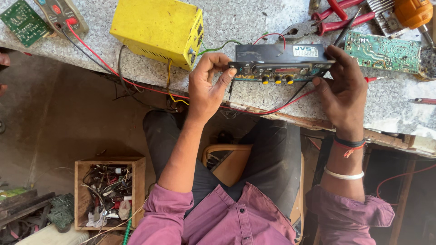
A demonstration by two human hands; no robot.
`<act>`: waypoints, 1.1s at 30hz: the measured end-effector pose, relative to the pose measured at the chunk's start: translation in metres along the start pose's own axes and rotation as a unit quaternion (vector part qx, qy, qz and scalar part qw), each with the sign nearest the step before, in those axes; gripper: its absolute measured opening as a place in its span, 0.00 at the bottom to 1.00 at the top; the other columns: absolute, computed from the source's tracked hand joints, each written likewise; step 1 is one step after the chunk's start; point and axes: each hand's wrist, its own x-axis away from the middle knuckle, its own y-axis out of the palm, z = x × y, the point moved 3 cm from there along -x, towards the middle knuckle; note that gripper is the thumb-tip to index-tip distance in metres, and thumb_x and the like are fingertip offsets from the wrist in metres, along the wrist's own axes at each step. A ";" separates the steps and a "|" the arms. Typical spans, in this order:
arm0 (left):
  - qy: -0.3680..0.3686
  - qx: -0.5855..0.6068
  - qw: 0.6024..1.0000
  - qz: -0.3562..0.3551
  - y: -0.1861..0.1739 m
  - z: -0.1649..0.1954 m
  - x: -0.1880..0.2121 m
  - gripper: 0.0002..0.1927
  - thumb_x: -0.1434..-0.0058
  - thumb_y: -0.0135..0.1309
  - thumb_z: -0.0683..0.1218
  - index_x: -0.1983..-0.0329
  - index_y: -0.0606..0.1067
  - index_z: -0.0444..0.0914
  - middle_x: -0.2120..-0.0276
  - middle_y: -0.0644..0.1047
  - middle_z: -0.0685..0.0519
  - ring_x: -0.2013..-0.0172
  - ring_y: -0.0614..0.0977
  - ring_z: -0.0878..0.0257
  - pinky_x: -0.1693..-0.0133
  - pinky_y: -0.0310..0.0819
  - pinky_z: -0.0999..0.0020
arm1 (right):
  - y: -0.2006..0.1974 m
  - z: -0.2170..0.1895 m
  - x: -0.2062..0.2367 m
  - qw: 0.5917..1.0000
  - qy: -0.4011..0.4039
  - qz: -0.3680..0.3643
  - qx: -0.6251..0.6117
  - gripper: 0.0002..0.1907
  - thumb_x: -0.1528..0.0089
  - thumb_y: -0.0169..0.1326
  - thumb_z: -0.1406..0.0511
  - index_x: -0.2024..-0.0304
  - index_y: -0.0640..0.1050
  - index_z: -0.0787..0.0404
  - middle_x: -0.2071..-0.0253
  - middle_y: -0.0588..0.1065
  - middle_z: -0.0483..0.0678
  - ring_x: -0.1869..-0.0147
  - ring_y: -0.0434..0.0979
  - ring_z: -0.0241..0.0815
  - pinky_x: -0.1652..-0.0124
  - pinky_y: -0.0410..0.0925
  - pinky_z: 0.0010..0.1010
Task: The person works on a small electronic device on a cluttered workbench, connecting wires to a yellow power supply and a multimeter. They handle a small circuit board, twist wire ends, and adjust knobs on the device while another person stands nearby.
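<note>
Speckled stone bench [254,18]; both hands [206,86] [343,90] pinch a black panel [281,68] above dirt floor [68,122].

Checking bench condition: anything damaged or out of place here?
Yes. The bench's front edge below the black audio module looks chipped and ragged. Both hands, left hand and right hand, hold the module with loose wires trailing.
</note>
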 end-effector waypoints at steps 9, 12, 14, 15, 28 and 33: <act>-0.021 0.033 0.999 0.000 0.005 -0.002 -0.009 0.11 0.30 0.59 0.39 0.48 0.72 0.34 0.58 0.76 0.57 0.57 0.77 0.72 0.50 0.75 0.75 | 0.001 -0.002 -0.008 1.000 0.004 0.013 0.010 0.28 0.27 0.54 0.80 0.28 0.60 0.66 0.34 0.71 0.54 0.28 0.74 0.42 0.35 0.72 0.28; -0.023 0.012 1.000 0.009 0.004 -0.001 -0.011 0.12 0.30 0.59 0.41 0.47 0.71 0.34 0.58 0.75 0.57 0.57 0.78 0.72 0.50 0.76 0.75 | 0.003 -0.001 -0.008 0.999 0.001 0.018 -0.050 0.24 0.27 0.52 0.81 0.35 0.58 0.64 0.37 0.71 0.51 0.31 0.74 0.38 0.39 0.71 0.25; -0.024 0.001 1.000 0.011 0.004 -0.001 -0.011 0.12 0.30 0.59 0.41 0.48 0.71 0.34 0.58 0.76 0.57 0.57 0.78 0.72 0.50 0.76 0.75 | 0.002 0.001 -0.008 0.997 -0.005 0.018 -0.072 0.22 0.26 0.52 0.82 0.38 0.57 0.63 0.40 0.71 0.50 0.35 0.74 0.36 0.41 0.71 0.24; -0.025 0.000 1.000 0.008 0.005 -0.001 -0.011 0.11 0.29 0.59 0.42 0.49 0.72 0.34 0.58 0.76 0.57 0.57 0.78 0.72 0.50 0.76 0.75 | 0.002 0.003 -0.008 0.998 -0.010 0.018 -0.066 0.21 0.25 0.52 0.82 0.39 0.58 0.63 0.41 0.71 0.49 0.37 0.73 0.35 0.41 0.71 0.24; -0.025 0.027 0.999 0.002 0.003 -0.004 -0.009 0.09 0.27 0.58 0.42 0.50 0.71 0.33 0.59 0.74 0.58 0.59 0.75 0.73 0.52 0.72 0.76 | 0.000 0.003 -0.007 0.996 0.001 0.008 -0.084 0.24 0.30 0.51 0.83 0.37 0.60 0.63 0.40 0.69 0.48 0.31 0.73 0.39 0.38 0.73 0.28; -0.027 0.033 0.999 0.001 0.002 -0.003 -0.007 0.09 0.27 0.58 0.41 0.50 0.71 0.33 0.60 0.74 0.58 0.59 0.74 0.73 0.53 0.72 0.77 | -0.001 -0.001 -0.006 0.999 0.013 0.001 -0.035 0.28 0.31 0.52 0.82 0.32 0.60 0.65 0.35 0.70 0.55 0.29 0.73 0.43 0.38 0.73 0.30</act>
